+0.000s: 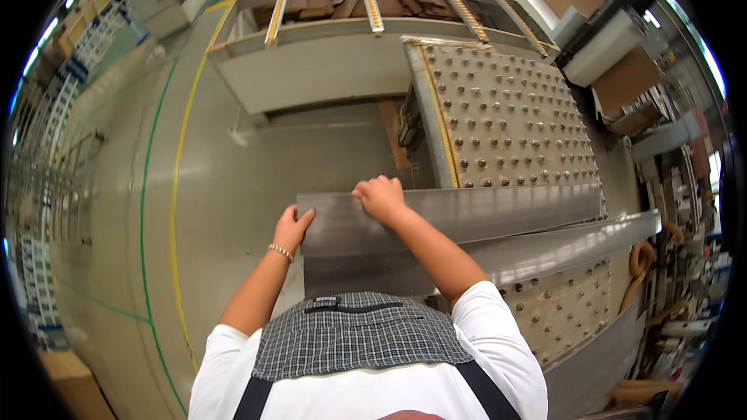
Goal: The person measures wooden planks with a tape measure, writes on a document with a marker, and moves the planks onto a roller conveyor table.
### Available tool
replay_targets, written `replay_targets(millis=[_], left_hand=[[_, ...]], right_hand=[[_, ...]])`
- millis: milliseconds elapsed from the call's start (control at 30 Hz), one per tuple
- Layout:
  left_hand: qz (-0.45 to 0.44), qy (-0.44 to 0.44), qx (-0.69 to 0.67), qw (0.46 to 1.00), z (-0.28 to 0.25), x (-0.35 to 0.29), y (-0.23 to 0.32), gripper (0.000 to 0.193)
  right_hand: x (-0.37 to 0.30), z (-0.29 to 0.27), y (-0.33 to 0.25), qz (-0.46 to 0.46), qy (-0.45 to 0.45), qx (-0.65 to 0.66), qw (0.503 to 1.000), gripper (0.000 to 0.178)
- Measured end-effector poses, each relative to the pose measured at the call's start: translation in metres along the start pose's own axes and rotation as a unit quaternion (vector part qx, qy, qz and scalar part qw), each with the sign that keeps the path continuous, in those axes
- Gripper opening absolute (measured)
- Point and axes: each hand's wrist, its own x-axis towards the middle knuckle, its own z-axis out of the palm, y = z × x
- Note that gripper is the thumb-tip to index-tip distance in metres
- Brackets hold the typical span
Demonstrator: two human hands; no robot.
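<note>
A long, flat grey metal sheet (498, 211) lies before me, its right part over a table studded with metal balls (510, 113). At its far left corner my left hand (290, 229) grips the short edge, thumb toward the top face. My right hand (380, 201) is closed over the far long edge, a little right of that corner. Whether its curled fingers hold the edge or something thin is hidden. Nearer to my body is a second long metal strip (572, 245), its shiny right end reaching past the first sheet.
Beyond stands a large pale frame (311, 70) with slanted roller rails (369, 0) across its top and brown pieces inside. A yellow floor line (177, 187) and a green one (145, 187) run along the left. Crowded shelving (685, 210) and a brown coiled hose (641, 260) are at right.
</note>
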Motion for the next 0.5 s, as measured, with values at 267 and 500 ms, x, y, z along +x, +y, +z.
replay_targets(millis=[267,500], left_hand=[[0.036,-0.004,-0.108,0.993,-0.051,-0.025,0.029,0.045],[-0.002,0.070,-0.135,0.988,-0.109,-0.072,0.015,0.036]], right_hand=[[-0.118,-0.072,0.097,0.215,0.448,0.162,0.852,0.020],[-0.264,-0.050,0.129,0.561,0.199,0.557,0.579,0.059]])
